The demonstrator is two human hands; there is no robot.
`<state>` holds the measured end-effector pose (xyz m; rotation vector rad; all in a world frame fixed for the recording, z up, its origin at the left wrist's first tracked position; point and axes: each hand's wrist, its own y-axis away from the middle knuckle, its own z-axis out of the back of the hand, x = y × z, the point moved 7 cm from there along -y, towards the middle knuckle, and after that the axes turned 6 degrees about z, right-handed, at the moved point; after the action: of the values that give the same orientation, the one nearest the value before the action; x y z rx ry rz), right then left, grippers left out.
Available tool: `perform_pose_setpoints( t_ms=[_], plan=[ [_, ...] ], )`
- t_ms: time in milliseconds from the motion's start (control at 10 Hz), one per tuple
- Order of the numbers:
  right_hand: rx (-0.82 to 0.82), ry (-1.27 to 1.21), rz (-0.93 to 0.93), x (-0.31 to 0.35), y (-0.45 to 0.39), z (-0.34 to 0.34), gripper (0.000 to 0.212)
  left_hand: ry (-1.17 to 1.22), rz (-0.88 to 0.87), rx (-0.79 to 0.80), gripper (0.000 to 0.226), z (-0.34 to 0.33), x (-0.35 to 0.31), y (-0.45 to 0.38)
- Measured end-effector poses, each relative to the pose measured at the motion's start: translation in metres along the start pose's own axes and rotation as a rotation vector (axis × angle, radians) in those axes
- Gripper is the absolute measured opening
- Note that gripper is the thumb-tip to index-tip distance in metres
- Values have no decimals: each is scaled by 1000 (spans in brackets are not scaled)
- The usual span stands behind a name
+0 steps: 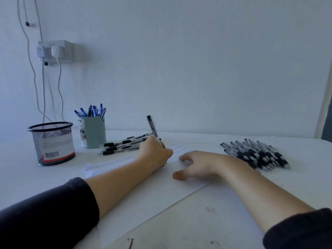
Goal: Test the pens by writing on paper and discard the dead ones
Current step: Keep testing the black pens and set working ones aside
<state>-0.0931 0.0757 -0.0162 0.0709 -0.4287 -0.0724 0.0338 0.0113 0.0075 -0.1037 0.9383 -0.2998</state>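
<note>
My left hand (pixel 153 152) grips a clear black-capped pen (pixel 153 128) with its tip down on the white paper (pixel 147 200), which carries rows of small written marks. My right hand (pixel 197 165) rests flat on the paper just right of the pen tip, fingers spread and straight. A pile of black-grip pens (pixel 256 153) lies on the table to the right. A second, smaller group of black pens (pixel 124 143) lies behind my left hand.
A black mesh cup (pixel 52 143) stands at the left and looks empty. Beside it a pale blue cup (pixel 93 132) holds several blue pens. A wall socket (pixel 55 51) with plugs and hanging cables is at the back left. The white table (pixel 233 212) ends at the wall.
</note>
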Motion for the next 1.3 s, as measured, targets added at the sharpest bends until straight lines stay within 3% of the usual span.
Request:
perform_pose_setpoints(
  t_ms=[1300],
  plan=[
    [9, 15, -1, 1, 2, 1, 85, -48, -47, 11, 13, -3, -5, 3]
  ],
)
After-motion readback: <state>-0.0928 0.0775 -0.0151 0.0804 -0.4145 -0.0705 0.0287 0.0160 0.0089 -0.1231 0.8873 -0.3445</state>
